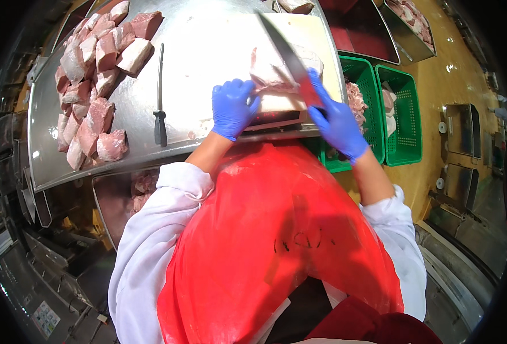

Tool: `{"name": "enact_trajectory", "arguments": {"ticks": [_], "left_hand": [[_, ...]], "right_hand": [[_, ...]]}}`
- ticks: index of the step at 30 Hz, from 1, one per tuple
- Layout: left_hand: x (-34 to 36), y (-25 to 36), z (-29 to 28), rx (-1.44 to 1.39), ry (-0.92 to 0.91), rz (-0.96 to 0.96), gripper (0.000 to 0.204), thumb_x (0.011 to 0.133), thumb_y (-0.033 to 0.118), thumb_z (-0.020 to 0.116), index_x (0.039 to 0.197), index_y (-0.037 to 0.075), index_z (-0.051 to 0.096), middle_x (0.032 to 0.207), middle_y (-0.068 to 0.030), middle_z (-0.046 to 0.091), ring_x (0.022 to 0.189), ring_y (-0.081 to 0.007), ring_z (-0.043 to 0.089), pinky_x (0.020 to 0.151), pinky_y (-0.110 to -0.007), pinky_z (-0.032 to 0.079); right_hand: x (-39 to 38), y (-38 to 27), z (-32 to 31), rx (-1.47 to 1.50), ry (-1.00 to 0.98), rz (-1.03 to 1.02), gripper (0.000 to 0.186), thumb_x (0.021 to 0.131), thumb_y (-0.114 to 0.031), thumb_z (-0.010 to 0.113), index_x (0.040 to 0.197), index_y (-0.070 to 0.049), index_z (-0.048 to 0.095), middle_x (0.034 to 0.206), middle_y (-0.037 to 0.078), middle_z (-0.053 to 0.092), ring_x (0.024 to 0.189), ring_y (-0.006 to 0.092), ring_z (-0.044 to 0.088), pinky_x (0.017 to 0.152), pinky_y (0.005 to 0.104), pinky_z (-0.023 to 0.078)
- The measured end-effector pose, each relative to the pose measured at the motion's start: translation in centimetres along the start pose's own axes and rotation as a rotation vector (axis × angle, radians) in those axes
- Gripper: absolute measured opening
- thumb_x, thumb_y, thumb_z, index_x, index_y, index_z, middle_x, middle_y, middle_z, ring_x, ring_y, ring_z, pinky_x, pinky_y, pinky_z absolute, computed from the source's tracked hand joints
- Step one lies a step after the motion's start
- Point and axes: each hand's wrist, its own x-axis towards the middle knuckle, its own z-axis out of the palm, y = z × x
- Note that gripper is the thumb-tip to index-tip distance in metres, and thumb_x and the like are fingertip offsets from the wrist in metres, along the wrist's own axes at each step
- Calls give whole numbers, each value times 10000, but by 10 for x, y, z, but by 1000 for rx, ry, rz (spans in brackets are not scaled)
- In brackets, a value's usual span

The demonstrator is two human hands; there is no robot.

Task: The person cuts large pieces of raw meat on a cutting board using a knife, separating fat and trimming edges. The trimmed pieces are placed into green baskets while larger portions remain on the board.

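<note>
On a white cutting board [228,40] lies a pale pink slab of meat [267,71]. My left hand [235,109], in a blue glove, has curled fingers at the slab's lower left end, gripping its edge. My blue-gloved right hand [336,126] is closed on the red handle of a large knife [282,46], whose blade angles up and left over the slab's right part. A black-handled sharpening rod [160,123] lies left of the board on the steel table [139,109].
Many cut meat chunks [98,114] are piled at the table's left. Green crates with meat [398,143] stand at the right, below steel bins [356,26] of red and pink contents. Another tray with meat [110,195] sits under the table's front left edge.
</note>
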Motion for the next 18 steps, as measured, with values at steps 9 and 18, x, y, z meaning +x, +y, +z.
{"name": "enact_trajectory", "arguments": {"ticks": [9, 18], "left_hand": [[-8, 4, 6, 53, 86, 2, 161, 776, 200, 757, 901, 154, 665, 819, -34, 623, 789, -250, 621, 724, -405, 426], [-11, -42, -50, -431, 129, -327, 91, 863, 74, 718, 941, 27, 711, 777, -3, 660, 660, -70, 585, 606, -247, 475]], "right_hand": [[25, -8, 3, -582, -349, -186, 801, 885, -38, 534, 1599, -306, 292, 757, 143, 676, 646, 323, 688, 565, 448, 550], [-91, 89, -115, -693, -434, -181, 882, 834, 7, 598, 1605, -295, 299, 709, 125, 624, 558, 304, 617, 504, 404, 492]]}}
